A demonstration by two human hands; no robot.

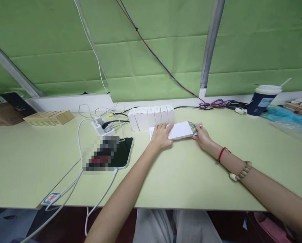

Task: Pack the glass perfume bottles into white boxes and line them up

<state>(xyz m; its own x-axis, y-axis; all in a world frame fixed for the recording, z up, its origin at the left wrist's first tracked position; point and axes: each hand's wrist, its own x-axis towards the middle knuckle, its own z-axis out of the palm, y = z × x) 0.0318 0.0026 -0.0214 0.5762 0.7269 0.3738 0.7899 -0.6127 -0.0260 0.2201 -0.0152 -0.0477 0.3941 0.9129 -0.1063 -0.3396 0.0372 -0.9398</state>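
Observation:
A long white box (180,131) lies flat on the table, just in front of a row of small white boxes. My left hand (161,135) grips it near its left end, thumb along the near side and fingers over the top. From its right end sticks out a clear, greenish item with a silvery tip (192,127); its kind is hard to make out. My right hand (202,136) is closed around that item at the box's end, thumb near the silvery tip. Some of its fingers are hidden underneath.
Several upright white boxes (151,118) stand behind. To the left lie a tablet-like device (124,153), partly pixelated, a power strip (102,128) with white cables, and tan boxes (49,118). At right are a lidded dark-blue cup (263,100) and blue plastic (280,114).

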